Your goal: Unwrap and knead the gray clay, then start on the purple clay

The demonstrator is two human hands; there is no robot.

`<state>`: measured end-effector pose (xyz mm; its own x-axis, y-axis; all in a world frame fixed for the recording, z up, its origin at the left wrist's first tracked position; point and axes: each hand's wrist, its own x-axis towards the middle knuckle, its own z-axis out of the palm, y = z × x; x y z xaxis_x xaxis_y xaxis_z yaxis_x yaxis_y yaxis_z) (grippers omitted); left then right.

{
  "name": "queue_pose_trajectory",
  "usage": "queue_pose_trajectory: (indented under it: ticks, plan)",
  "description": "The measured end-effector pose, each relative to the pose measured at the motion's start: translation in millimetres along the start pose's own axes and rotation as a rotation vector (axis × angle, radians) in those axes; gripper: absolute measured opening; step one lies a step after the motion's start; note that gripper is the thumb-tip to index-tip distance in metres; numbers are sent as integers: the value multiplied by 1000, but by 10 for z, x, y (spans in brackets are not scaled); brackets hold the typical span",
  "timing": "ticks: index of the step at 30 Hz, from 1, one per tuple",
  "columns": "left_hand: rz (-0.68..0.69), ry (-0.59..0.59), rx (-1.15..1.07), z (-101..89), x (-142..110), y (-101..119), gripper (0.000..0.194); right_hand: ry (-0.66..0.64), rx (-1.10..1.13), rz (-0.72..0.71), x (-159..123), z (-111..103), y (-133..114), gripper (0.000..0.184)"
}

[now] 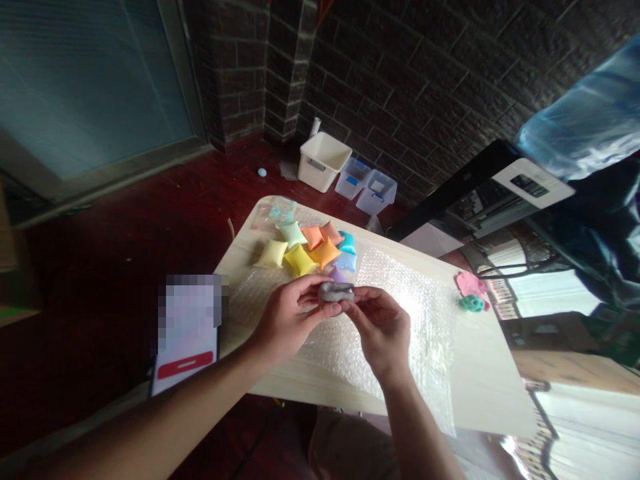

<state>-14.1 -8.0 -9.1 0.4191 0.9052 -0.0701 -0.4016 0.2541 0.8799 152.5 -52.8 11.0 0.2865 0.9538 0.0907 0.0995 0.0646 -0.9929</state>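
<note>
A grey lump of what looks like modelling clay (334, 292) is held above the table between both hands. My left hand (285, 319) grips its left side, with the thumb along the lower edge. At its right end, my right hand (384, 330) pinches it between thumb and fingers. Just beyond the hands lie several soft pillow-shaped packets, among them a yellow packet (301, 261), an orange packet (325, 253) and a purple packet (338, 274) partly hidden behind the grey lump. Beneath the hands, bubble wrap (400, 300) covers much of the pale table (483, 363).
Pink clay (470, 284) and a green piece (473, 303) sit at the table's right edge. A phone (187, 333) with a pixelated screen is at the left. Beyond the table, a white basket (325, 157) and two clear bins (377, 191) stand on the floor by the brick wall.
</note>
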Motion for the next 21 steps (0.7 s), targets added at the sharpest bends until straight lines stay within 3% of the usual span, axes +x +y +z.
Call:
queue_pose_trajectory:
  ticks: [9,21]
  plan:
    - [-22,-23,53,11,-11,50,37,72,-157,-149,-46,-3,63,23]
    - [-26,16,73,23,-32,102,33,100,-164,-165,-44,21,19,26]
